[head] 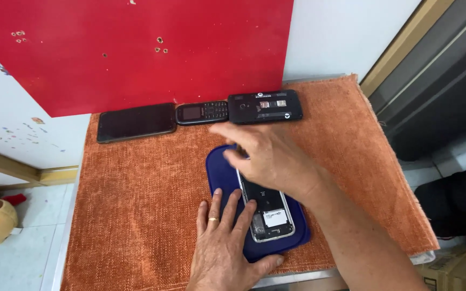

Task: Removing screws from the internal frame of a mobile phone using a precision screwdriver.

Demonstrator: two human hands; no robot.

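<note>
opened phone (pixel 268 213) on blue tray (pixel 219 167), both hands on it

left hand (pixel 225 240) lies flat, fingers spread, steadying the phone's lower end; right hand (pixel 262 153) curls over its upper end, grip hidden, cannot tell if clamped. back cover off, dark internals and a white label exposed, silver rim. judged light, rigid, fragile inside; best held by the side edges. tray sits on orange cloth (pixel 136 205) over the table.

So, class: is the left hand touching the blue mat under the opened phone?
Touching. The head view shows the left hand lying flat with its fingers spread on the blue mat, fingertips beside the opened phone, and no gap visible under them.
</note>
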